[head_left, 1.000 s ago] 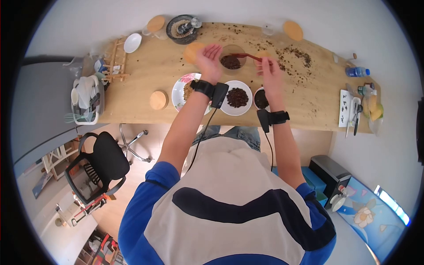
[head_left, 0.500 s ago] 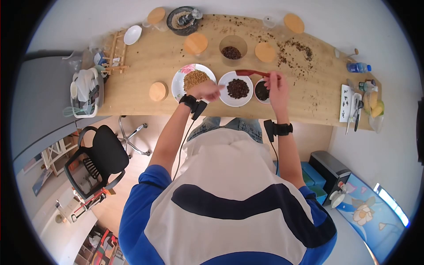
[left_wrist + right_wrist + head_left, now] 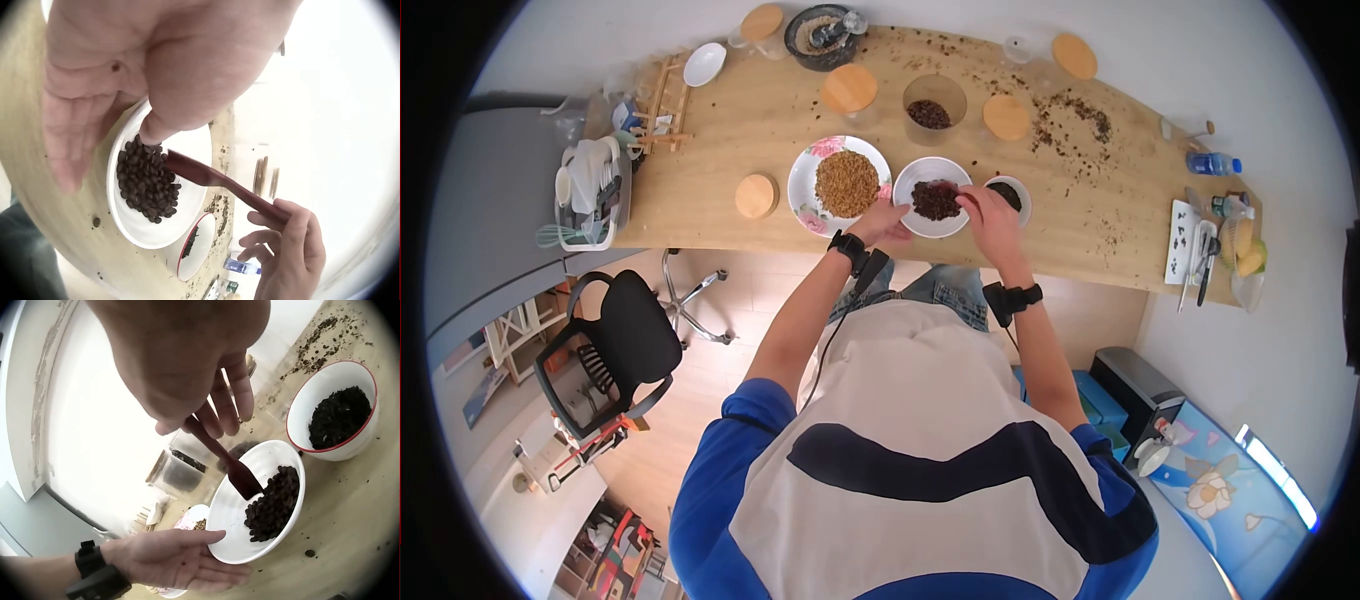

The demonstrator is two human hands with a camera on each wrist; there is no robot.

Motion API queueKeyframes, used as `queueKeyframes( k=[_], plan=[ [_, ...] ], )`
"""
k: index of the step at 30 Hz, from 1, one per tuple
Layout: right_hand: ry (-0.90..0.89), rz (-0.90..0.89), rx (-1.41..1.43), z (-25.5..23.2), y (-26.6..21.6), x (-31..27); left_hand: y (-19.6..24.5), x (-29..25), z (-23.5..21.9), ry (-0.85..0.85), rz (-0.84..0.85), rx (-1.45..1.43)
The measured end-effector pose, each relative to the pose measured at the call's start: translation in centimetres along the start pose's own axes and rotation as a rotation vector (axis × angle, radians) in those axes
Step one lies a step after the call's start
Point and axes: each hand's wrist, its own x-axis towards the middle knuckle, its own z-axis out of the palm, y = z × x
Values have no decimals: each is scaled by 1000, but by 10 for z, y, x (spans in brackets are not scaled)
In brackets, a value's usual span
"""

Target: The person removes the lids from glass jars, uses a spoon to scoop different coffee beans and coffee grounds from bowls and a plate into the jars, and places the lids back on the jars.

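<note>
Just left of the left fingers, the floral plate [image 3: 802,190] bears a mound of golden grains [image 3: 847,185]. The left hand [image 3: 882,222] has its fingers straight beside the white dish [image 3: 153,234], thumb laid over the near rim; whether the fingers bear any weight I cannot tell. Right of that thumb, dark beans [image 3: 147,184], coffee by the look of them, fill the dish's middle. They should be light, hard and quick to roll. The dish looks smooth and stiff, perhaps breakable, so it is best steadied by the rim. Next comes the reddish-brown scoop [image 3: 222,181], its blade against the beans and its handle gripped by the right hand [image 3: 290,253]. It looks light and rigid, best held along the handle. Right of the right fingers stands a red-rimmed bowl [image 3: 356,444] of dark leaves [image 3: 340,419].
</note>
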Motion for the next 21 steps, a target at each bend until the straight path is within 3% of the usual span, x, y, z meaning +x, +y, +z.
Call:
queueKeyframes(
  k=[4, 6, 10, 12, 16, 19, 21],
  plan=[
    [25, 44, -106, -3, 4, 2, -5, 6, 6, 4, 54, -157],
    [16, 139, -35, -3, 9, 0, -13, 16, 5, 80, 182, -104],
    [129, 345, 60, -9, 17, 2, 3, 5, 11, 148, 142, 53],
    [215, 379, -3, -9, 24, 1, 1, 7, 6, 259, 271, 379],
    [197, 510, 32, -2, 27, -7, 23, -23, 20, 296, 304, 277],
    [184, 638, 211, 10, 27, -11, 42, -46, 29, 348, 283, 449],
    [207, 754, 513, 20, 36, -15, 51, -57, 37, 401, 307, 568]
  ],
)
